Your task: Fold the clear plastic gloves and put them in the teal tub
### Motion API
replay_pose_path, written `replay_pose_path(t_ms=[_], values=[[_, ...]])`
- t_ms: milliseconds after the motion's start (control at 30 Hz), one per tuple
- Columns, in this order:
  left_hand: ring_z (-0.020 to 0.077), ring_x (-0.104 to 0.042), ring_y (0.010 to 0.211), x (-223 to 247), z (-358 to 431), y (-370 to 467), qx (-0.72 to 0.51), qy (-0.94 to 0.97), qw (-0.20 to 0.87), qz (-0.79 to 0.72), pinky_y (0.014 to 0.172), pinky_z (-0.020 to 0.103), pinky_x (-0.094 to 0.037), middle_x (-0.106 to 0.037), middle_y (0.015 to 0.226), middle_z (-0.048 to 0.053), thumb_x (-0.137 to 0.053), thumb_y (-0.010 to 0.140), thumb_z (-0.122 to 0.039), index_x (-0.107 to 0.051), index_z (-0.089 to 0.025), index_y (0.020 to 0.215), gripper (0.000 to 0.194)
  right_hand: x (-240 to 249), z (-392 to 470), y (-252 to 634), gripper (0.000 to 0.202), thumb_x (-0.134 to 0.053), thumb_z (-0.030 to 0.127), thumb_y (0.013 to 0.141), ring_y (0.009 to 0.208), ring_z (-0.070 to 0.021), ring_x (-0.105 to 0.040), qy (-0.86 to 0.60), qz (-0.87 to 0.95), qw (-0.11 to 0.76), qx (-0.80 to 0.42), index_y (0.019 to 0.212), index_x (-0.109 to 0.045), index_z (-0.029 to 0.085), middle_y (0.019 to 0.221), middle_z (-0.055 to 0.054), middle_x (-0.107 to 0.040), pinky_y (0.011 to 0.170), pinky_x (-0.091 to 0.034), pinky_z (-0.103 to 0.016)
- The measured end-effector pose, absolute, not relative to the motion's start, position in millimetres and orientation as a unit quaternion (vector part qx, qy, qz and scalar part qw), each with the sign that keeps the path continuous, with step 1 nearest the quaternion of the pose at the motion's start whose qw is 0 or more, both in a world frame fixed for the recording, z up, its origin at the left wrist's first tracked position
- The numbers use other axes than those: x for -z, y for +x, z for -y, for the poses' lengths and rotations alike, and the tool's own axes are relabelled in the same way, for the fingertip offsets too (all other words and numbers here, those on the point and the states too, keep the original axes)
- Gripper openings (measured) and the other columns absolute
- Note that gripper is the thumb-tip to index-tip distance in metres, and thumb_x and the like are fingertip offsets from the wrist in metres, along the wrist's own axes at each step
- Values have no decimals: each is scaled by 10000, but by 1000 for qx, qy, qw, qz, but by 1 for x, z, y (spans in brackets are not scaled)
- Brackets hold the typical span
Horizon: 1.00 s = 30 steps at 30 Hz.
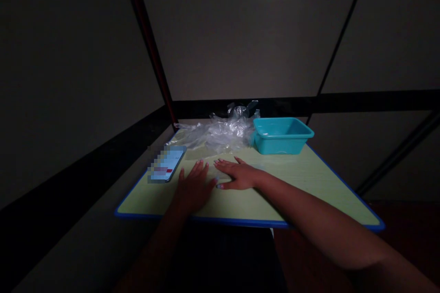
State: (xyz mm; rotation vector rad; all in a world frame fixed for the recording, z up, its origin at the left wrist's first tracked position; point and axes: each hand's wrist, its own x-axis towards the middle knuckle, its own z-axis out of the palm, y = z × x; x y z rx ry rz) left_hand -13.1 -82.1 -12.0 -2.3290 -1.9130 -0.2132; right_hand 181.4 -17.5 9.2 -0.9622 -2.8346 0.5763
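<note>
My left hand (194, 187) lies on the pale yellow-green table (302, 197), its fingers stretched out and pointing away from me. To its right, my right hand (239, 175) rests flat with the fingers spread and pointing left. The two thumbs come close to each other. Something faint and see-through, perhaps thin plastic, seems to lie under and around the right hand; its outline is hard to make out. Beyond both hands spreads a crumpled heap of clear plastic bags (223, 132). Left of my left hand is a smartphone (177, 158) with a lit, partly blurred screen.
A turquoise plastic basin (283, 145) stands at the table's back right, against the plastic heap. Blue edging (240, 223) runs round the table. Grey wall panels (247, 32) with dark strips rise behind and to the left. The room is dim.
</note>
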Motion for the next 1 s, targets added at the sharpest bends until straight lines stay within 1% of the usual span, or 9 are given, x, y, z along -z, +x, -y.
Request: replay_pose_path(t_ms=[167,267,367,433,633,733,800,900,1000], values=[[294,-266,1363,16,80,-13,65,-718,70,690,1059,597,-179,-333,1439,212,-204,920,-536,-385,-55,1354,672,-10,18,182,803,-468,640,804,1387,-270,-174,-318,928,42,-189,1457,-195,260,1507,-80,-194,1075,-30,-594],[319,-255,1363,18,81,-13,79,-699,95,704,1057,574,-210,-298,1441,258,-235,908,-550,-381,-5,1348,716,-11,18,182,810,-470,642,802,1388,-270,-169,-318,928,41,-191,1458,-189,262,1508,-84,-186,1070,-33,-603],[283,-204,1386,16,83,-12,88,-754,100,643,1076,558,-198,-228,1489,187,-278,913,-513,-345,-68,1385,653,-13,19,181,819,-482,630,801,1387,-282,-166,-319,927,38,-193,1460,-182,247,1507,-93,-191,1061,-33,-618],[249,-219,1385,14,84,-12,83,-794,82,597,1089,552,-184,-259,1488,138,-283,924,-476,-344,-115,1393,594,-13,19,181,797,-488,598,813,1387,-286,-165,-320,926,34,-195,1460,-184,247,1508,-98,-190,1058,-32,-622],[232,-311,1350,12,83,-13,84,-807,44,583,1091,537,-206,-355,1444,138,-304,931,-451,-377,-124,1372,553,-15,13,189,706,-480,441,868,1392,-256,-161,-317,925,87,-192,1466,-160,246,1519,-90,-175,1068,-112,-588],[238,-325,1342,12,82,-12,97,-805,46,583,1083,549,-214,-354,1442,142,-328,928,-432,-393,-125,1360,534,-22,4,203,557,-478,323,879,1323,-243,-336,-342,915,157,-144,1401,-355,174,1444,-124,-371,1066,-242,-477],[241,-332,1339,12,82,-12,102,-803,44,585,1078,556,-215,-363,1437,139,-340,925,-423,-401,-131,1356,524,-30,-2,215,399,-460,262,882,1171,-230,-502,-374,907,165,-106,1247,-539,122,1273,-138,-559,987,-364,-377],[238,-325,1343,11,82,-12,101,-801,39,588,1076,566,-205,-361,1440,121,-341,924,-417,-411,-160,1355,506,-42,-7,232,289,-440,240,885,892,-222,-622,-441,887,112,-77,1021,-659,109,994,-123,-684,793,-456,-313],[243,-307,1351,11,82,-13,97,-802,32,588,1068,588,-191,-350,1449,102,-343,922,-419,-413,-191,1356,495,-49,-8,246,274,-532,316,848,813,-246,-631,-507,859,20,-69,981,-676,125,927,-121,-698,705,-457,-310]])
